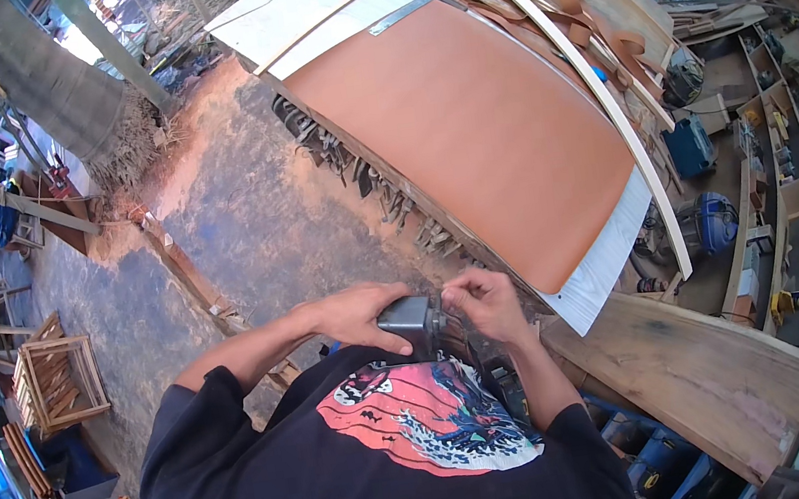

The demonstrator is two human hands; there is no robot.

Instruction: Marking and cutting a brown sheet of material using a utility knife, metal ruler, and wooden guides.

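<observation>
Close in front of my chest, my left hand [360, 317] is wrapped round a dark grey, boxy object [407, 323] with rounded edges. A narrower dark part sticks out on its right side; I cannot tell what kind of thing it is. My right hand [490, 304] is beside that narrower end, thumb and fingers pinched together. Whatever may be between those fingertips is too small or hidden. Beyond my right hand, a large smooth orange-brown sheet [476, 138] lies over a pale board [598, 286] on a workbench.
A thin wooden strip [322, 25] and a flat metal piece [402, 14] lie at the sheet's far end. Long pale strips [619, 115] and curled brown offcuts [576, 19] line its right side. A thick plank [684, 379] extends at right. A wooden crate [61, 380] stands left.
</observation>
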